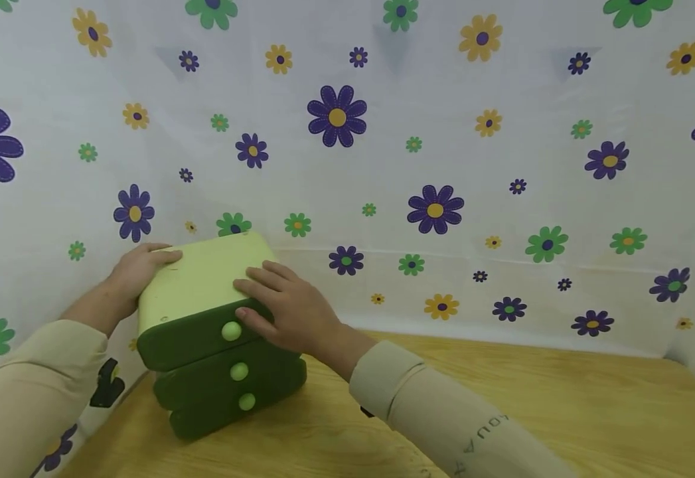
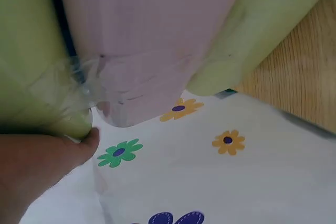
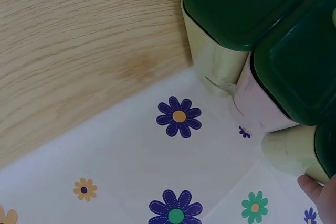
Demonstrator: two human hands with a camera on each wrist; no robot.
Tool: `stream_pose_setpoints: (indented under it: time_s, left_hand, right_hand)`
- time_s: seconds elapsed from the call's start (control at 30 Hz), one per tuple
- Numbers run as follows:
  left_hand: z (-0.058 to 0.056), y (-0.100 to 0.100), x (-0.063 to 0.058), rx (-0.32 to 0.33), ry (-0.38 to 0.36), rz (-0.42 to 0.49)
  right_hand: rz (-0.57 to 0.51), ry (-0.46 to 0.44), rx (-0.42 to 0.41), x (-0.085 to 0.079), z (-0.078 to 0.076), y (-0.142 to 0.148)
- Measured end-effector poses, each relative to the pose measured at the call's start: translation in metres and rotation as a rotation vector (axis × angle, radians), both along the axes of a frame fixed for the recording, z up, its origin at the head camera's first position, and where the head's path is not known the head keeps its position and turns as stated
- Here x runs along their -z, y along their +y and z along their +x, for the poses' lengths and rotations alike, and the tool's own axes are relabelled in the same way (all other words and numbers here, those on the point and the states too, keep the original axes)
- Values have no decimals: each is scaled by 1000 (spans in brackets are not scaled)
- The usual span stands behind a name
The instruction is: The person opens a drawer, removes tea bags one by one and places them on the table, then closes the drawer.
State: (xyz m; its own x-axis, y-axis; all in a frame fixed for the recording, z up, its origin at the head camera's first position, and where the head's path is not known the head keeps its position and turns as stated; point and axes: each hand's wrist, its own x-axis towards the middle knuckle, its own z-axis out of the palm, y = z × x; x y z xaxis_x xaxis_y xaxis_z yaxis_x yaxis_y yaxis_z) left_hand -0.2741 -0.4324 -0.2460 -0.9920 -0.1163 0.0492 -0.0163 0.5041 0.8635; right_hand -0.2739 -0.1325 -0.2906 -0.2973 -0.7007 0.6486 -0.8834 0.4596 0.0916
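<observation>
A stacked drawer unit (image 1: pixel 216 275) stands at the left of the table, with three dark green fronts and a round pale green knob on each. Its tiers sit slightly out of line. In the left wrist view the middle tier (image 2: pixel 152 30) shows a pink side between pale green ones, with clear tape (image 2: pixel 131 80) across the side. My left hand (image 1: pixel 138 275) rests over the top tier's left edge, a digit lying on the top. On the right edge lies my right hand (image 1: pixel 290 309), fingers spread on the top and thumb by the front's upper edge.
White cloth (image 1: pixel 383 166) printed with flowers hangs behind and to the left of the wood-grained table (image 1: pixel 502 398). A black object (image 1: pixel 107 384) is by the cloth, left of the drawers. Beige sleeves (image 1: pixel 443 405) cover both forearms.
</observation>
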Motion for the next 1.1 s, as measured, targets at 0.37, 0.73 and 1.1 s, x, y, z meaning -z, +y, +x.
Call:
stream_pose_setpoints:
  time_s: [0.37, 0.73, 1.1]
  left_hand:
    - [-13, 18, 2, 107, -23, -15]
    - [-25, 60, 1, 144, -20, -36]
    - [-36, 132, 3, 126, -51, 18]
  right_hand:
    - [-32, 55, 0, 2, 6, 26]
    - [-90, 204, 86, 7, 16, 62]
    - [-105, 315, 112, 13, 20, 122]
